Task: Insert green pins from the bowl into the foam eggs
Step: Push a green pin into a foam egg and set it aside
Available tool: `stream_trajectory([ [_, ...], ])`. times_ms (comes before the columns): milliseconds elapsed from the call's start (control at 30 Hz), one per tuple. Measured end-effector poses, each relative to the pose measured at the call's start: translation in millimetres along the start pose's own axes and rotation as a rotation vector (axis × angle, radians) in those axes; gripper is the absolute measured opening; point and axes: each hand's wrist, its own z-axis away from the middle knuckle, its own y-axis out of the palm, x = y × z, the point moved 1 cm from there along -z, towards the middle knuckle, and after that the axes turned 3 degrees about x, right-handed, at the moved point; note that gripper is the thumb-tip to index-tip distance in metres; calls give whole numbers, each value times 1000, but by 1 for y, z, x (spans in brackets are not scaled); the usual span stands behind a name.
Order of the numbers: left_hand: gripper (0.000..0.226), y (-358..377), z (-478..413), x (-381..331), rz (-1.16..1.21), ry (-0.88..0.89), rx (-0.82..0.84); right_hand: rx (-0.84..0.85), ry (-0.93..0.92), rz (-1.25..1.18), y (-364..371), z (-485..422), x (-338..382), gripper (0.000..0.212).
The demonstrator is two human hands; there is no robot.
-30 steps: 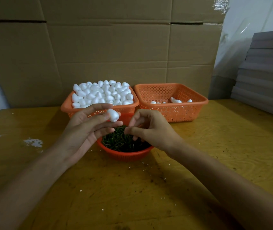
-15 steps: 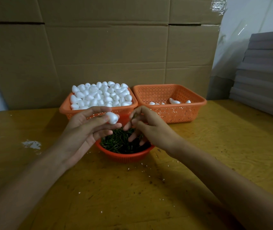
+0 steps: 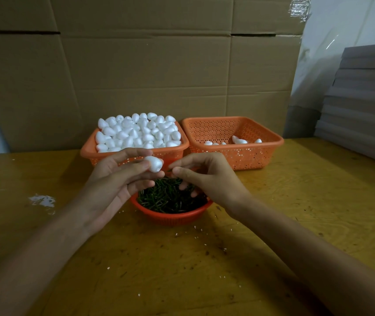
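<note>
At centre frame a foam egg (image 3: 154,163) is held by the left hand (image 3: 113,179), and a green pin (image 3: 170,170) (barely visible) is pinched by the right hand (image 3: 207,176) just beside it, above the orange bowl (image 3: 170,218) of pins (image 3: 166,198) on the bench (image 3: 296,201).

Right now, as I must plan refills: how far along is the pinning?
Done: only a few eggs lie in the right basket; whether they are pinned is too small to tell. In hand: the left hand holds one egg, and the right hand pinches what looks like a pin beside it, not yet in. Left: the left basket carries a heap, and the bowl holds many pins.
</note>
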Motion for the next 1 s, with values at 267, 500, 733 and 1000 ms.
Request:
stream_trajectory([
  [267, 35, -2, -1, 1, 6, -7, -7, 15, -1, -64, 2, 0, 3, 11],
  [500, 30, -4, -2, 3, 36, 3, -25, -15, -40, -119, 2, 1, 1, 15],
  [733, 23, -5, -3, 5, 46, -6, -42, 29, -74, -77, 3, -1, -1, 8],
  [1000, 35, -5, -2, 5, -67, 14, -6, 43, -49, -34, 5, 0, 2, 8],
])
